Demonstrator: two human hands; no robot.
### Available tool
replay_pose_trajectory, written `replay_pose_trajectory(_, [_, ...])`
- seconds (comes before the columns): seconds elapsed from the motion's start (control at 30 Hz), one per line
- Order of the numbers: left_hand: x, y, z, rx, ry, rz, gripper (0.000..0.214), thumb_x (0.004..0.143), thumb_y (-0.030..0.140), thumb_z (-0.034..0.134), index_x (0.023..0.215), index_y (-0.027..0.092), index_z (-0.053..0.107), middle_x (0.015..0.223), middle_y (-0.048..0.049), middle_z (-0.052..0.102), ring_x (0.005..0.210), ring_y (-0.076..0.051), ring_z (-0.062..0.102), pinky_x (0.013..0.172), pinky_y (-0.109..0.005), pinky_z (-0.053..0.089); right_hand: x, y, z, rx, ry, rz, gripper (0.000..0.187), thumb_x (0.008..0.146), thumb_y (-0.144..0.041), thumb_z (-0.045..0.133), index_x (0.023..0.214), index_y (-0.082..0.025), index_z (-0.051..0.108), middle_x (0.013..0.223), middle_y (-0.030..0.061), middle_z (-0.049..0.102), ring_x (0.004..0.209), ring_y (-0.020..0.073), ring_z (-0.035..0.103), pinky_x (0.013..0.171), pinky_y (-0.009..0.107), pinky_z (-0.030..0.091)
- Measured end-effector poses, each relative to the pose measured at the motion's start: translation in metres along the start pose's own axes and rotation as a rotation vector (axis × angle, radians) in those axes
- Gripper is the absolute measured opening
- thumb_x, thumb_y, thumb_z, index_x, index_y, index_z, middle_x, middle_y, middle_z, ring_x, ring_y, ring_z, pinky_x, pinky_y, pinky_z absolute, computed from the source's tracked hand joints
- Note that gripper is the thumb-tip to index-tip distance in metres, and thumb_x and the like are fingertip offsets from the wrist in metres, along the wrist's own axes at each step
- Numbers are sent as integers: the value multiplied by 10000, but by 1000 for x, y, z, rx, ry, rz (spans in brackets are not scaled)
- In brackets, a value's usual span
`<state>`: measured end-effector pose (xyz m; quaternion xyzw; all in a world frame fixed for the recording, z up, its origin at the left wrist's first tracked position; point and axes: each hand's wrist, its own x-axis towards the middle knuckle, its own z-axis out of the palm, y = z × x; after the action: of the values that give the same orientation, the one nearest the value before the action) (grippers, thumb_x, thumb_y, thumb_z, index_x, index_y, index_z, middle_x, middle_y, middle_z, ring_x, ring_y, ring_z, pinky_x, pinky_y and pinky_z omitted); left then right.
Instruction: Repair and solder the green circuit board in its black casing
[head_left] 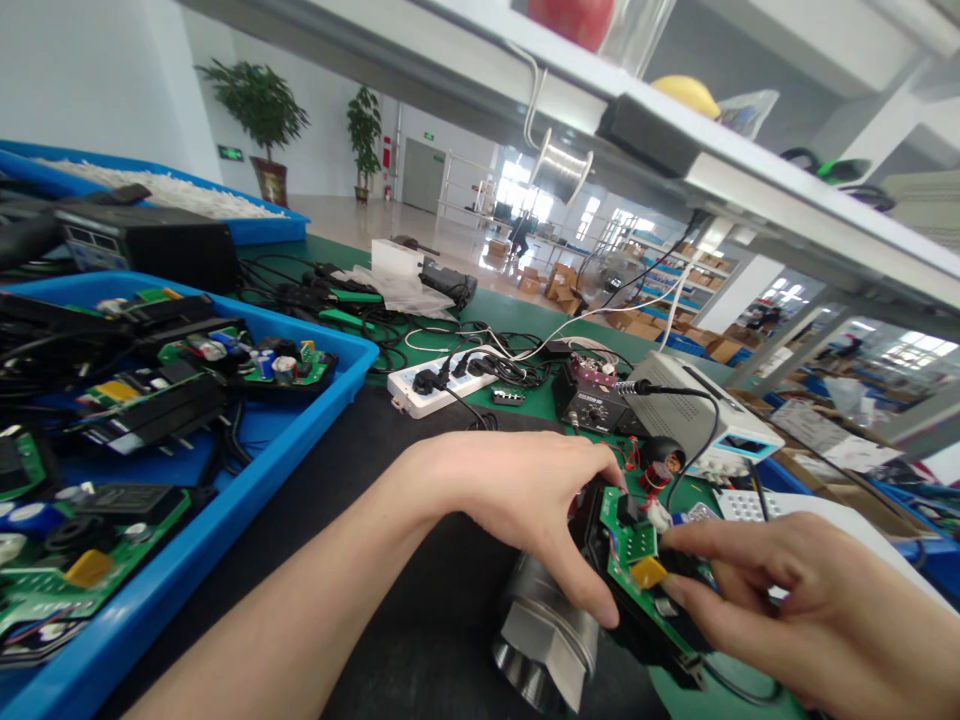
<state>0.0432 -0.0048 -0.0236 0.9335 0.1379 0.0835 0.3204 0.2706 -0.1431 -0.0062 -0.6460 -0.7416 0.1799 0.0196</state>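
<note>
A green circuit board (630, 545) with a yellow component sits in a black housing, tilted, in front of me. My left hand (525, 500) is closed around its left side, thumb on the near edge and fingers partly hidden behind it. From the right, my right hand (780, 590) has thumb and index finger bent onto the board's components beside the yellow part; whether they grip one small part cannot be made out. Just below my left hand, a shiny metal cylinder (544, 630) stands on the black mat (420, 620).
A blue tray (300, 420) at left holds several similar boards. Behind my hands lie a white power strip (442, 385), tangled cables, a black control box (592, 400) and a beige bench instrument (705, 410). A shelf (480, 45) with a solder spool (562, 170) hangs overhead.
</note>
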Motion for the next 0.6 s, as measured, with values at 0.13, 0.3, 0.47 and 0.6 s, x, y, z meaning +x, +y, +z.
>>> replay_pose_trajectory(0.13, [0,0,0,-3,-7,-3,836,664,548,971,1362,242,627,1225,-22,721,1036,-227,697,768,-255,494,2,-1,0,-21,29,-13,326,995,-419,485,849,-209,686,537,-69,346,500,117,280,480,293,209])
replay_pose_trajectory(0.3, [0,1,-1,-12,-10,0,823,662,536,975,1353,244,638,1254,-33,721,1055,-242,701,768,-258,495,1,-6,1,13,42,-8,311,970,-411,522,823,-199,697,527,-64,360,493,110,283,471,280,216])
replay_pose_trajectory(0.47, [0,1,0,-16,11,7,844,646,601,968,1341,238,655,1234,-38,731,1042,-257,706,752,-272,495,-1,-7,1,10,79,-14,273,966,-384,571,808,-206,705,532,-59,355,500,109,261,465,253,240])
replay_pose_trajectory(0.6, [1,-2,1,16,54,35,859,659,586,970,1368,212,663,1242,-57,740,1052,-262,710,794,-280,498,1,-2,0,41,81,6,309,968,-408,581,731,-218,639,530,-64,318,505,113,245,459,248,260])
